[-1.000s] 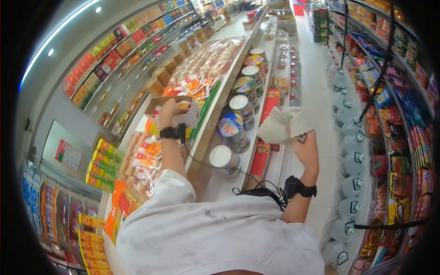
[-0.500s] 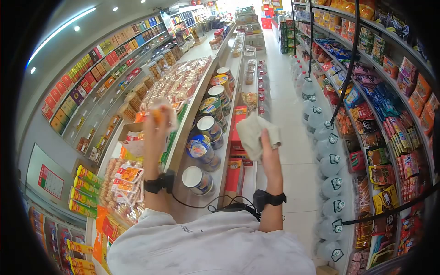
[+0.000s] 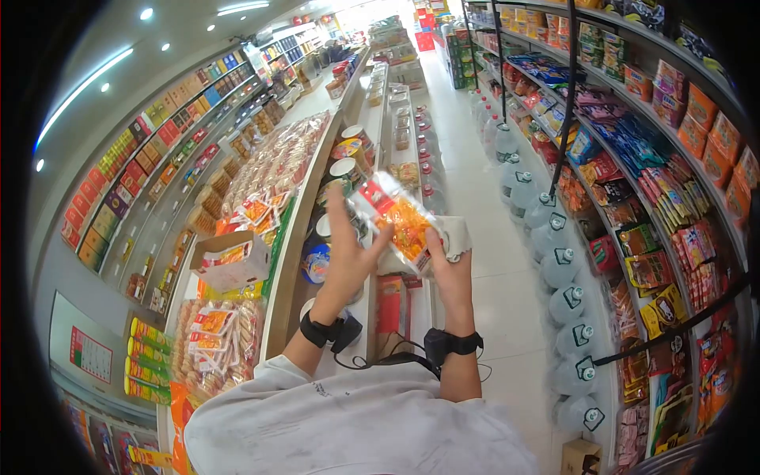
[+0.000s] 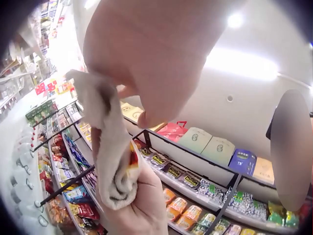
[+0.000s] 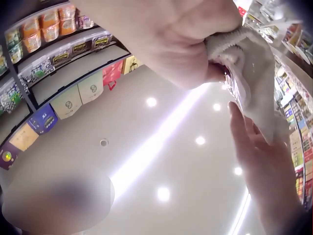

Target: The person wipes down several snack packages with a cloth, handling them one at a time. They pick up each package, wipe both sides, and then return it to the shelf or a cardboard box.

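The orange packet [image 3: 408,226] sits between the hands — right hand [image 3: 454,279] at its four o'clock, pinching it with the cloth [image 3: 455,234]; left hand [image 3: 348,255] at eight o'clock, fingers spread — and that loose side could let it slip

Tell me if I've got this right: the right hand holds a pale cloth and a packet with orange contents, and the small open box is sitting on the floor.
Not quite: you have the small open box in the wrong place. The head view shows it up on the counter, at the person's left. The right hand does hold the pale cloth and the packet with orange contents.
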The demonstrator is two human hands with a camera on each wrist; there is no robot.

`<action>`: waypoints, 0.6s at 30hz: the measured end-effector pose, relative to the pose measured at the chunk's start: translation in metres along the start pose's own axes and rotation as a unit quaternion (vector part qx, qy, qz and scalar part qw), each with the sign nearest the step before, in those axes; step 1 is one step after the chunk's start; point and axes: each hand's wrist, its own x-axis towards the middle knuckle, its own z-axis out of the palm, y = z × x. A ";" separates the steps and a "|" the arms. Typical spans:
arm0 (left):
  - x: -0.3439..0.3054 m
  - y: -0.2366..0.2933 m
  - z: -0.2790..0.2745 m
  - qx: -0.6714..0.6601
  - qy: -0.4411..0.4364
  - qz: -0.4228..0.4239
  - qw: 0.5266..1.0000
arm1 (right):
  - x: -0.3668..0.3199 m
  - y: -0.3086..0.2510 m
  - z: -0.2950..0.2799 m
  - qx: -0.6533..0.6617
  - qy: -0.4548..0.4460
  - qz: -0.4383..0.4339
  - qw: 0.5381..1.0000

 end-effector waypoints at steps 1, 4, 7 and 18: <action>0.003 0.001 0.005 -0.001 0.031 -0.033 0.999 | 0.000 -0.001 -0.003 -0.028 0.030 -0.035 0.999; 0.013 0.018 0.009 -0.375 -0.032 -0.186 0.908 | -0.003 -0.003 -0.011 -0.054 0.030 -0.050 0.997; 0.015 0.025 0.027 -0.532 0.067 -0.197 0.821 | -0.003 -0.018 -0.010 -0.067 0.025 -0.041 0.997; 0.039 -0.010 0.048 -0.616 0.092 -0.275 0.732 | 0.024 0.022 0.011 -0.150 -0.012 -0.053 0.987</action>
